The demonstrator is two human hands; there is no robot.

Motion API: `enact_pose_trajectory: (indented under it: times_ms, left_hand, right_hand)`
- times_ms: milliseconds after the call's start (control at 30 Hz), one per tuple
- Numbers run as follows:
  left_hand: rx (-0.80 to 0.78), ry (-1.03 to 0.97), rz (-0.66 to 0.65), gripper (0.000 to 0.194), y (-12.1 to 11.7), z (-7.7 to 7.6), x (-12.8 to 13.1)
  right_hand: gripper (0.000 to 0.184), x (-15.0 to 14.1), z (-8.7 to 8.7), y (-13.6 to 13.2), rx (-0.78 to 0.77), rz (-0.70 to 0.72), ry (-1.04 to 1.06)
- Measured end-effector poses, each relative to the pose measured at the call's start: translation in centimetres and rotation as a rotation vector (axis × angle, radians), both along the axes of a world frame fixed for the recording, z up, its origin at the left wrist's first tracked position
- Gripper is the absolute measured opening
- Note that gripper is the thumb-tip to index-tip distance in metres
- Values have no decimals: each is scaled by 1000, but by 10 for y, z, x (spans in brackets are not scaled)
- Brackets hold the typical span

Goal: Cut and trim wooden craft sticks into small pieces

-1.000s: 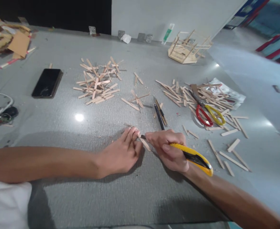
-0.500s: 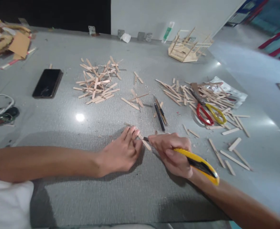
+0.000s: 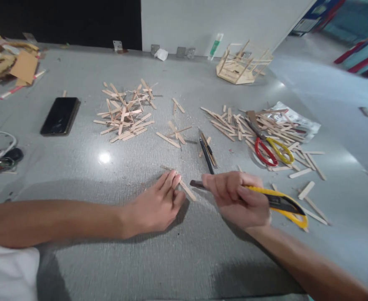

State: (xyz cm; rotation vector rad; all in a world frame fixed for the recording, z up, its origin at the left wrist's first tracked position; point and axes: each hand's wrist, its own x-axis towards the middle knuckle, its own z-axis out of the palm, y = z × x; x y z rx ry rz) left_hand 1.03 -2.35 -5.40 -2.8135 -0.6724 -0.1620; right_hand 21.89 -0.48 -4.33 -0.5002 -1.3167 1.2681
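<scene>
My left hand (image 3: 159, 205) presses a wooden craft stick (image 3: 187, 190) against the grey table, fingers bunched over its upper part. The stick's lower end sticks out to the right of the fingertips. In my right hand (image 3: 238, 198) is a yellow and black utility knife (image 3: 279, 202), its handle pointing back over the wrist. The dark blade points left and stands a little apart from the stick. Just beyond the right hand lie a black pen (image 3: 206, 155) and another slim tool beside it.
Craft sticks lie in a pile (image 3: 124, 110) at centre left and another (image 3: 228, 121) at right, where scissors (image 3: 265, 146) rest on top. A phone (image 3: 60, 116) lies at left. A small stick frame (image 3: 240, 67) stands at the back near a green-labelled tube (image 3: 215, 46).
My right hand has drawn the knife back to the right, so the blade has come away from the stick. My left hand stays on the stick. The view has shifted slightly.
</scene>
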Motion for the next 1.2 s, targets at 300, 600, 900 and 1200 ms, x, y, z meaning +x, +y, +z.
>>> enact_pose_trajectory:
  times_ms: [300, 600, 900, 1200]
  left_hand:
    - [-329, -52, 124, 22, 12, 15, -6]
    - [-1429, -762, 350, 17, 26, 84, -14]
    - [-1453, -968, 299, 24, 9, 114, -21]
    - [-1402, -962, 290, 23, 10, 110, -20]
  right_hand:
    - [38, 19, -25, 17, 249, -361, -284]
    - [24, 26, -23, 13, 362, -303, -597]
    - [18, 18, -20, 16, 659, -231, -790]
    - [12, 21, -17, 22, 724, -229, -844]
